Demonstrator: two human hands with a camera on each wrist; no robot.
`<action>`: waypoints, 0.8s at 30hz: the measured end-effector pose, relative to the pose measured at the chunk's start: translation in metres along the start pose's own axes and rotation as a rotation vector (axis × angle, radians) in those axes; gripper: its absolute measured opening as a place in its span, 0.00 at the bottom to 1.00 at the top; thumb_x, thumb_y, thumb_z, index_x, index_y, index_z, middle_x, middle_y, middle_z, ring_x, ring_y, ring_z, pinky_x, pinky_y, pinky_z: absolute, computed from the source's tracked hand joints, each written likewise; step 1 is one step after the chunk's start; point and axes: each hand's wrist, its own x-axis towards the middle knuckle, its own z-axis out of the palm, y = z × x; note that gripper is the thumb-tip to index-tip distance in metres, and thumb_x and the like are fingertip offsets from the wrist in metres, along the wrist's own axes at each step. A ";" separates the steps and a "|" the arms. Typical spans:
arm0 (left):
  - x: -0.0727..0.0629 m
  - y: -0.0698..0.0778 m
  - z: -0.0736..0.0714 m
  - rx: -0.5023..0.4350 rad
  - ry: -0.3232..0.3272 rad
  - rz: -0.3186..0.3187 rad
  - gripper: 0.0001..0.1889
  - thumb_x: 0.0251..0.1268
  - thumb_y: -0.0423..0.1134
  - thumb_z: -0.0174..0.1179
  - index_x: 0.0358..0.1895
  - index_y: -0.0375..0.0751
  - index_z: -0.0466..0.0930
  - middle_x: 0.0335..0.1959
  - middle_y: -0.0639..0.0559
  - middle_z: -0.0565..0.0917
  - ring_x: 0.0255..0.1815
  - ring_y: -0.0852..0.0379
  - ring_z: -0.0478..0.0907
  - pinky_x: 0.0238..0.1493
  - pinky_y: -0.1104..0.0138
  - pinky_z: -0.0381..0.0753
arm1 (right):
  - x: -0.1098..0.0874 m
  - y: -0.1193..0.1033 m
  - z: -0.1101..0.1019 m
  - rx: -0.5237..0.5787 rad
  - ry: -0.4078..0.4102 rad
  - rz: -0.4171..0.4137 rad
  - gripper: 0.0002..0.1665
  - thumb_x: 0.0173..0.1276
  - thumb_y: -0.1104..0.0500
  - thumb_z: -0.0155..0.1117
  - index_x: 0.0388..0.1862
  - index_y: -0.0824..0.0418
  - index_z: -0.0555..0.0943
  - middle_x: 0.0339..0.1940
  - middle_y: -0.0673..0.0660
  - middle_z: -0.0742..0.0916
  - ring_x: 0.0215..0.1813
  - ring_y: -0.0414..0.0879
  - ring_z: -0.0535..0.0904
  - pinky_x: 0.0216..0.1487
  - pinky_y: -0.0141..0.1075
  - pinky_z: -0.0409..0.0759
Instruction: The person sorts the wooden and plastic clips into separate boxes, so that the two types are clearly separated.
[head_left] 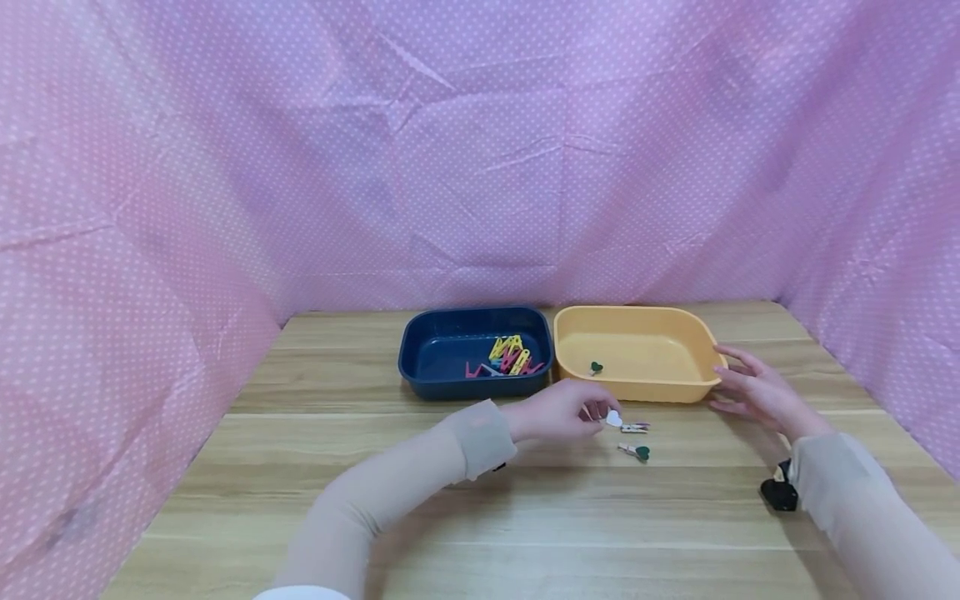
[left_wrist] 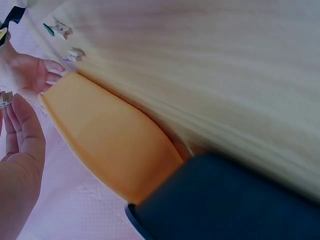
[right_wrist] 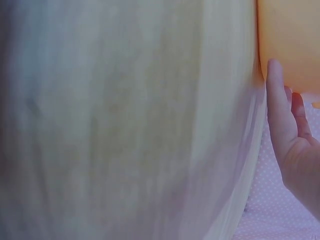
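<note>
My left hand (head_left: pixel 562 410) pinches a small wooden clothespin (left_wrist: pixel 6 99) with a white heart (head_left: pixel 614 418), in front of the yellow tray (head_left: pixel 645 390). Just beyond its fingertips a second wooden clothespin (head_left: pixel 634 428) lies on the table, and a third one, with a green heart (head_left: pixel 642 452), lies nearer the front. Another green-heart clothespin (head_left: pixel 596 367) is inside the yellow tray. At that tray's right end, my right hand (head_left: pixel 765 396) rests its extended fingers against the wall, as the right wrist view also shows (right_wrist: pixel 295 135).
Left of the yellow tray, side by side with it, stands a dark blue tray (head_left: pixel 472 388) holding several yellow, pink and other plastic clothespins (head_left: pixel 512 358). Both stand near the back of the wooden table (head_left: pixel 315 450). Pink dotted cloth (head_left: pixel 480 167) hangs behind and at both sides.
</note>
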 end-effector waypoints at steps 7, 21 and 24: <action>-0.003 -0.009 -0.016 0.019 0.059 -0.029 0.12 0.64 0.32 0.59 0.50 0.43 0.80 0.42 0.54 0.81 0.40 0.66 0.76 0.44 0.81 0.76 | 0.000 -0.002 0.001 -0.010 0.007 0.007 0.19 0.72 0.64 0.52 0.50 0.38 0.72 0.40 0.47 0.78 0.40 0.41 0.82 0.41 0.38 0.85; -0.002 -0.018 -0.051 -0.005 0.203 -0.117 0.14 0.63 0.34 0.60 0.52 0.43 0.78 0.39 0.52 0.81 0.38 0.63 0.80 0.41 0.77 0.78 | 0.000 -0.003 0.002 -0.031 0.028 0.033 0.18 0.71 0.62 0.54 0.49 0.36 0.72 0.40 0.46 0.78 0.41 0.40 0.81 0.41 0.38 0.85; 0.001 -0.022 -0.056 -0.016 0.226 -0.117 0.13 0.64 0.33 0.60 0.51 0.41 0.78 0.39 0.50 0.81 0.37 0.62 0.80 0.41 0.77 0.79 | 0.000 -0.003 0.002 -0.029 0.024 0.031 0.18 0.71 0.63 0.54 0.49 0.37 0.72 0.41 0.47 0.78 0.41 0.40 0.81 0.41 0.39 0.85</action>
